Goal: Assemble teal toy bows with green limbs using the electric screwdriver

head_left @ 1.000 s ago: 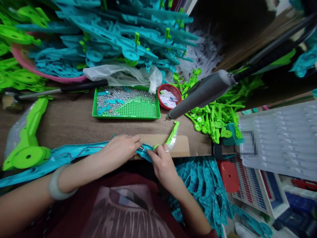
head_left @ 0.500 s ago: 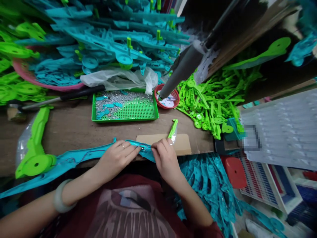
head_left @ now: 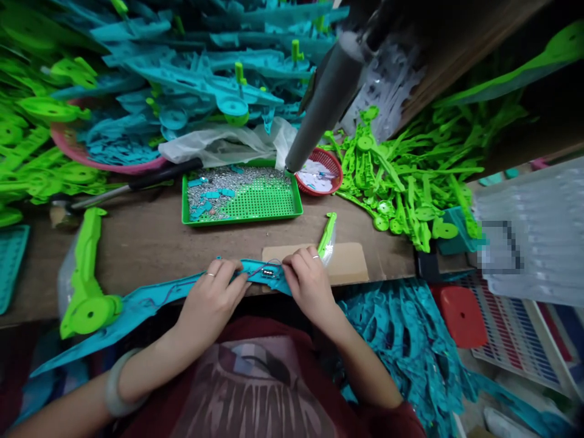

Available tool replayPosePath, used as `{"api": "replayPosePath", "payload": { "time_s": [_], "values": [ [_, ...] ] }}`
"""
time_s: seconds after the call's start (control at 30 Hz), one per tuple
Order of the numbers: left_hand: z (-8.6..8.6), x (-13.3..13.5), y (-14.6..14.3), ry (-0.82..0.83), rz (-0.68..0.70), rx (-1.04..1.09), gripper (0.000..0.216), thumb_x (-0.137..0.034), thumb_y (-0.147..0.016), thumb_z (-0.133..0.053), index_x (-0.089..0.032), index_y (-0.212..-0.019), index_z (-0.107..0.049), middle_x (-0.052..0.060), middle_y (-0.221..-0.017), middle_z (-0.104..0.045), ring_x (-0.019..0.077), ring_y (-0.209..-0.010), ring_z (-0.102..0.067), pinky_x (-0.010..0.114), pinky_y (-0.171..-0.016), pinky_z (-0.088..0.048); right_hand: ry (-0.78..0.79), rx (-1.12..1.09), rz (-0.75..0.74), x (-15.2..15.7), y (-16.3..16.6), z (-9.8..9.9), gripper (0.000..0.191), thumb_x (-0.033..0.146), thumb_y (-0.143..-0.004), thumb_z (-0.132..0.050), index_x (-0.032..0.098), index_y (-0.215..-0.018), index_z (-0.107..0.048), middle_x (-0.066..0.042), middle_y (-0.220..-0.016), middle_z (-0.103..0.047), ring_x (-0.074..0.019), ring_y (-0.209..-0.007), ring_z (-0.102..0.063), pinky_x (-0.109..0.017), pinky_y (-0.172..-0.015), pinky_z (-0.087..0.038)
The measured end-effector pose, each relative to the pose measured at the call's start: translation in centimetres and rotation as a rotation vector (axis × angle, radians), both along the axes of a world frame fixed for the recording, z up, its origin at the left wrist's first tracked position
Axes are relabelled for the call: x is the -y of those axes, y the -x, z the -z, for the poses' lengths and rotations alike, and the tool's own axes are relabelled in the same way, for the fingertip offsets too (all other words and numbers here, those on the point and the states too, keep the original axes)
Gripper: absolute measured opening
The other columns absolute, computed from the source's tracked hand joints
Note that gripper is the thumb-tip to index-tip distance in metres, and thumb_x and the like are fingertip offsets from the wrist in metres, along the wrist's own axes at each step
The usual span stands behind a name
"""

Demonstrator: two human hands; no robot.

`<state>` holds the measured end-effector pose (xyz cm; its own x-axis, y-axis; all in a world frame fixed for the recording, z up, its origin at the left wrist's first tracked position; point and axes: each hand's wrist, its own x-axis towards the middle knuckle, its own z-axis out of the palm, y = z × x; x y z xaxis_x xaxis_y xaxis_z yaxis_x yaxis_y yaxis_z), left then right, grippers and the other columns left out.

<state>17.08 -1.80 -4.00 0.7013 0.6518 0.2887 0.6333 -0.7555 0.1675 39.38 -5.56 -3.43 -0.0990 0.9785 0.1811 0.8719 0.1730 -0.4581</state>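
Note:
A long blue plastic shell (head_left: 159, 296) lies slantwise along the front edge of the workbench, its pointed end at the lower left. Thin dark wires run inside it to a small part with shiny metal bits (head_left: 268, 273). My left hand (head_left: 214, 292) is closed on the shell left of that part, fingertips over the wires. At the shell's right end, my right hand (head_left: 303, 274) pinches the edge, thumb and fingers together. A green plastic piece with a round disc (head_left: 91, 313) rests against the shell on the left. What lies under my fingertips is hidden.
A green tray (head_left: 269, 204) of small metal screws and blue bits sits behind my hands, beside a red basket (head_left: 326, 173). A grey powered screwdriver (head_left: 322, 100) hangs above. Green parts (head_left: 387, 176) pile up at right; cardboard (head_left: 349, 261) lies near my right hand.
The view has shifted, so the bench things appear farther right. My left hand has drawn back leftward along the shell, uncovering the small metal part and wires. My right hand still grips the end.

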Motion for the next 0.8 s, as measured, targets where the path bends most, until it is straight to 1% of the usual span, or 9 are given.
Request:
{"api": "replayPosePath", "payload": {
  "time_s": [0.1, 0.2, 0.27, 0.33, 0.4, 0.57, 0.63, 0.8],
  "values": [
    [-0.1, -0.8, -0.1, 0.03, 0.006, -0.02, 0.017, -0.021, -0.096, -0.06, -0.014, -0.082, -0.064, 0.014, -0.1, -0.062, 0.0283, -0.095, -0.055, 0.04, -0.078, -0.054, -0.009, -0.042, -0.005, -0.3, 0.0, 0.2, 0.018, 0.02, -0.103, -0.047, 0.018, -0.092, -0.062, -0.009, -0.088, -0.062, -0.0228, -0.089, -0.049, -0.036, -0.079, -0.044],
    [-0.1, -1.3, -0.1, 0.035, 0.033, -0.045, 0.023, -0.026, -0.096, -0.061, -0.015, -0.077, -0.063, 0.014, -0.098, -0.062, 0.0283, -0.093, -0.054, 0.04, -0.075, -0.052, -0.015, -0.067, -0.032, -0.4, -0.1, 0.2, 0.019, 0.02, -0.103, -0.047, 0.017, -0.094, -0.064, -0.009, -0.088, -0.062, -0.0225, -0.09, -0.049, -0.036, -0.08, -0.044],
    [0.0, -1.4, 0.0, 0.014, 0.061, -0.035, 0.018, -0.023, -0.096, -0.06, -0.014, -0.081, -0.064, 0.013, -0.101, -0.063, 0.028, -0.094, -0.054, 0.04, -0.076, -0.051, -0.009, -0.057, -0.061, -0.3, -0.3, 0.3, 0.02, 0.019, -0.103, -0.047, 0.017, -0.096, -0.066, -0.009, -0.089, -0.062, -0.0224, -0.09, -0.048, -0.036, -0.08, -0.044],
    [0.2, -1.3, 0.1, -0.007, 0.122, -0.016, 0.009, -0.014, -0.096, -0.058, -0.013, -0.093, -0.066, 0.012, -0.104, -0.065, 0.0272, -0.097, -0.055, 0.04, -0.082, -0.05, 0.003, -0.022, -0.094, -0.3, -0.5, 0.4, 0.021, 0.019, -0.103, -0.047, 0.016, -0.096, -0.067, -0.009, -0.089, -0.062, -0.0225, -0.091, -0.047, -0.036, -0.081, -0.044],
    [0.4, -1.1, 0.1, -0.031, 0.171, -0.003, 0.011, -0.01, -0.095, -0.057, -0.012, -0.101, -0.066, 0.01, -0.102, -0.067, 0.0259, -0.096, -0.056, 0.041, -0.086, -0.048, 0.019, 0.03, -0.125, -0.3, -0.6, 0.5, 0.021, 0.019, -0.102, -0.047, 0.016, -0.094, -0.067, -0.009, -0.089, -0.062, -0.0228, -0.091, -0.046, -0.037, -0.081, -0.042],
    [0.8, -0.9, 0.1, -0.105, 0.145, -0.018, 0.014, -0.012, -0.096, -0.055, -0.011, -0.105, -0.066, 0.007, -0.088, -0.066, 0.0268, -0.089, -0.056, 0.041, -0.082, -0.046, 0.054, 0.129, -0.181, -0.3, -0.5, 0.2, 0.023, 0.023, -0.103, -0.046, 0.015, -0.091, -0.064, -0.009, -0.091, -0.063, -0.0227, -0.09, -0.045, -0.037, -0.081, -0.04],
    [0.8, -0.9, 0.1, -0.102, 0.15, -0.021, 0.017, -0.012, -0.097, -0.052, -0.01, -0.107, -0.067, 0.008, -0.087, -0.065, 0.0269, -0.088, -0.055, 0.041, -0.082, -0.046, 0.064, 0.135, -0.203, -0.3, -0.3, 0.0, 0.023, 0.022, -0.103, -0.046, 0.014, -0.091, -0.064, -0.009, -0.093, -0.063, -0.0224, -0.09, -0.045, -0.037, -0.082, -0.04],
    [0.6, -1.0, 0.1, -0.065, 0.142, -0.013, 0.017, -0.014, -0.097, -0.054, -0.011, -0.105, -0.068, 0.007, -0.085, -0.063, 0.0265, -0.085, -0.053, 0.04, -0.078, -0.045, 0.077, 0.214, -0.204, -0.5, -0.4, -0.1, 0.021, 0.02, -0.102, -0.048, 0.015, -0.092, -0.066, -0.009, -0.091, -0.061, -0.0231, -0.089, -0.042, -0.036, -0.081, -0.038]
  ]
}}
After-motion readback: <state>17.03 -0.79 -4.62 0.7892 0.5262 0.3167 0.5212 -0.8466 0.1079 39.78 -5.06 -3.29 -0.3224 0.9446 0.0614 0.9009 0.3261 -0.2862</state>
